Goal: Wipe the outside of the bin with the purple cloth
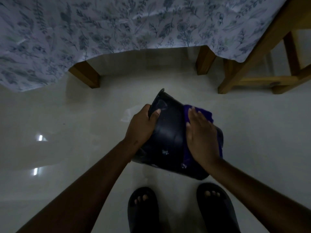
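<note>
A black plastic bin (pixel 170 137) is tilted on its side above the pale floor, its rim pointing up and to the left. My left hand (pixel 143 125) grips the bin at the rim, thumb over the edge. My right hand (pixel 202 137) lies flat on the purple cloth (pixel 186 113), pressing it against the bin's right outer wall. Purple fabric shows above the fingers and below the palm. The cloth hides much of that side of the bin.
A table with a leaf-patterned cloth (pixel 117 26) stands ahead, with wooden legs (pixel 85 74) at left and middle. A wooden stool frame (pixel 255 64) is at the right. My feet in black sandals (pixel 143 209) stand just below the bin on the glossy floor.
</note>
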### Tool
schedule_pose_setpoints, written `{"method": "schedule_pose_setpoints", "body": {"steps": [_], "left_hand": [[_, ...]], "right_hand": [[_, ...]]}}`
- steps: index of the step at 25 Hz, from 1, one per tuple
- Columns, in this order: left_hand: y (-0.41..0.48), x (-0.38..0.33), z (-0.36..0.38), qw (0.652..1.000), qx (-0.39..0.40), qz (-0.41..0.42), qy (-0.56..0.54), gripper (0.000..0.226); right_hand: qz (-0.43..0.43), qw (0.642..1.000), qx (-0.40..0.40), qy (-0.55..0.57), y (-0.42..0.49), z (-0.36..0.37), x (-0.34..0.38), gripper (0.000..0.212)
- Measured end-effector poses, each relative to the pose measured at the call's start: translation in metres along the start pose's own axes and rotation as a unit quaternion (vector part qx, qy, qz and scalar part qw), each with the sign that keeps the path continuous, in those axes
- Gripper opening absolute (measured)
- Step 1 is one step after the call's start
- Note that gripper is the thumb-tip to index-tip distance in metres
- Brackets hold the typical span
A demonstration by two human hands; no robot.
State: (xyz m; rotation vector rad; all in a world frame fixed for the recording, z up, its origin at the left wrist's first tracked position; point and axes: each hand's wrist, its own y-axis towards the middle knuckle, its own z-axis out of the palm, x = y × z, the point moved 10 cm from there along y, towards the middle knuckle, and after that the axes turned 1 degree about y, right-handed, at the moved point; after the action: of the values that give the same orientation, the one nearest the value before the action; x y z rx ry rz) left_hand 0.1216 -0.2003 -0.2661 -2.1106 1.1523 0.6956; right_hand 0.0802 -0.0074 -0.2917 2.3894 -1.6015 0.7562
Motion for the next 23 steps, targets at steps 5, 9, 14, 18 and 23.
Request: {"method": "schedule_pose_setpoints", "body": {"steps": [5, 9, 14, 18, 23], "left_hand": [[-0.001, 0.007, 0.006, 1.000, 0.003, -0.004, 0.006, 0.029], [-0.010, 0.001, 0.004, 0.995, 0.059, -0.014, -0.082, 0.018], [-0.058, 0.045, 0.000, 0.999, 0.022, -0.025, -0.022, 0.023], [-0.017, 0.003, -0.001, 0.999, 0.011, 0.030, 0.033, 0.025], [-0.012, -0.003, 0.005, 0.998, 0.024, 0.049, 0.025, 0.027]], "right_hand": [[-0.147, 0.984, 0.032, -0.091, -0.052, 0.034, 0.051, 0.059], [-0.048, 0.999, 0.015, -0.012, 0.015, 0.009, 0.032, 0.050], [-0.026, 0.998, 0.017, 0.062, 0.024, 0.001, 0.001, 0.048], [-0.090, 0.993, -0.010, -0.077, -0.056, 0.016, 0.034, 0.056], [-0.051, 0.998, -0.006, -0.022, 0.017, -0.001, 0.030, 0.052]]}}
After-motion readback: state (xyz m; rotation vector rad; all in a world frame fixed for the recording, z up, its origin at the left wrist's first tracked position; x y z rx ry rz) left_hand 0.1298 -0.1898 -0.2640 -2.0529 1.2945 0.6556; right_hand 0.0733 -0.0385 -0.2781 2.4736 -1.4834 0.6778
